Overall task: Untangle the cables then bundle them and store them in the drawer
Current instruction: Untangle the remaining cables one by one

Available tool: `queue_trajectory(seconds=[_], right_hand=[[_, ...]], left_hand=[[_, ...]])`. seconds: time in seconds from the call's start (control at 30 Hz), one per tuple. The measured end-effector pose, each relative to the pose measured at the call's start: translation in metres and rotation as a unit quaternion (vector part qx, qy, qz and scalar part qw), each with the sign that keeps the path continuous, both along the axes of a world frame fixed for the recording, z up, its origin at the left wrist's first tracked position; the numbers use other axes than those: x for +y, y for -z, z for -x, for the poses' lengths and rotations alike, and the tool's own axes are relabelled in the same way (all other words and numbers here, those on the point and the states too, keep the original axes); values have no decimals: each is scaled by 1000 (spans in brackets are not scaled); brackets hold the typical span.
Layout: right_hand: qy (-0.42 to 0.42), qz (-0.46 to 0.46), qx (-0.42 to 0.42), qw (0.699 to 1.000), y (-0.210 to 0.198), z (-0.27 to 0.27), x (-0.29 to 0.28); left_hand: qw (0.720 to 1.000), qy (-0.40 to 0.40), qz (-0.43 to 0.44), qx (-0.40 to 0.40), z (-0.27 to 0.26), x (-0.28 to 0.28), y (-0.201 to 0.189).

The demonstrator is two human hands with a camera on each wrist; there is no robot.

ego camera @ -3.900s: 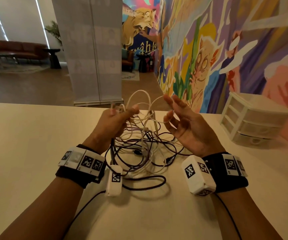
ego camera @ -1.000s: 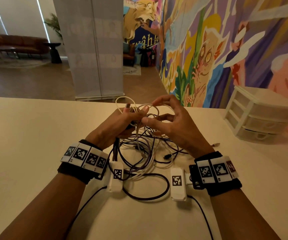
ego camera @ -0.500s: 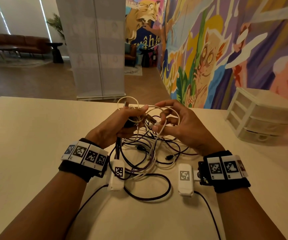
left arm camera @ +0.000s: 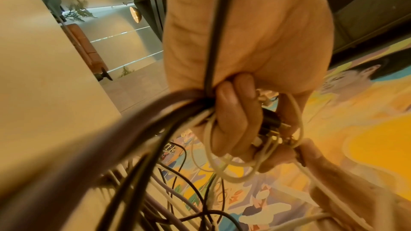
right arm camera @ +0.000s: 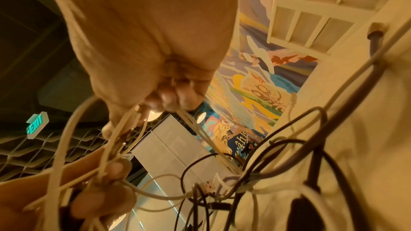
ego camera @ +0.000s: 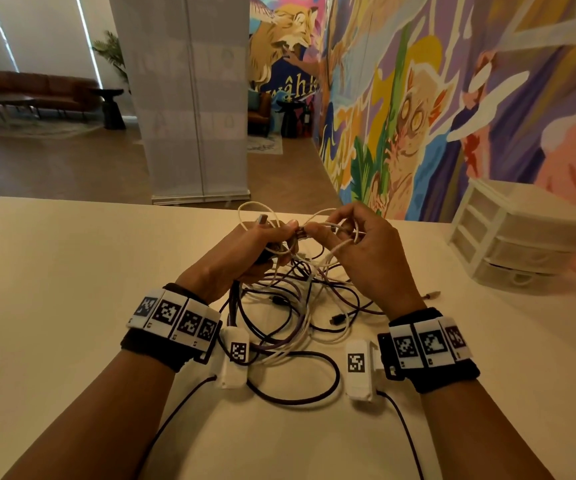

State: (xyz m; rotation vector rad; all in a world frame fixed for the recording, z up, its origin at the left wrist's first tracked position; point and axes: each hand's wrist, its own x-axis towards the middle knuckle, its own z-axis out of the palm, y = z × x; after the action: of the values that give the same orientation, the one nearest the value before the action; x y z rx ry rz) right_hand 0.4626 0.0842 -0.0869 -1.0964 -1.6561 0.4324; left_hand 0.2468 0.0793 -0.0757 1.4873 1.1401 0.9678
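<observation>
- Left hand (ego camera: 245, 251) is clenched round a fistful of the cables (ego camera: 290, 317), dark and white strands together, lifted off the bench (ego camera: 54, 271). That looks like the anchor grip, keeping the knot raised and steady so the other hand can work it.
- A metal plug (ego camera: 262, 219) pokes up above that fist, free of the knot, probably the end being traced.
- In the middle, the rest of the tangle hangs from the hands and pools on the bench between the wrists, near the person. Nothing is bundled yet.
- Right hand (ego camera: 359, 251) has its fingertips pinched on a thin white cable (ego camera: 340, 249) just beside the left thumb, close in, likely to tease one loop out without tightening the rest.
- Far right, the white drawer unit (ego camera: 521, 237) sits by the mural wall, drawers closed, well apart from the cables; storing is a long way off.
</observation>
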Motion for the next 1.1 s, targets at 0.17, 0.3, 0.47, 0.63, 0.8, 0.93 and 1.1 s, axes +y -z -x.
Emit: queue_trajectory(seconds=[0.17,0.3,0.47,0.63,0.8,0.93,1.1], right_hand=[[38,-45,-14,998,1,4,-2],[37,-49,-21,998,0,3,-1],[77,-17,-143,987,3,-3,3],[84,10,-121,989,2,-1,2],[69,68,26,995,-6,0,-1],[85,49,112,989,-9,-3,2],[95,-11,109,989,-5,-9,6]], left_hand=[[989,-69,-107,81,-3,4,3],[979,-94,-156,96,-2,7,5],[973,-83,-194,99,1,9,5],[970,-99,-196,105,-1,11,7],[969,-115,-186,115,5,15,9],[965,-121,-211,102,2,11,5],[963,-177,-200,26,9,14,6]])
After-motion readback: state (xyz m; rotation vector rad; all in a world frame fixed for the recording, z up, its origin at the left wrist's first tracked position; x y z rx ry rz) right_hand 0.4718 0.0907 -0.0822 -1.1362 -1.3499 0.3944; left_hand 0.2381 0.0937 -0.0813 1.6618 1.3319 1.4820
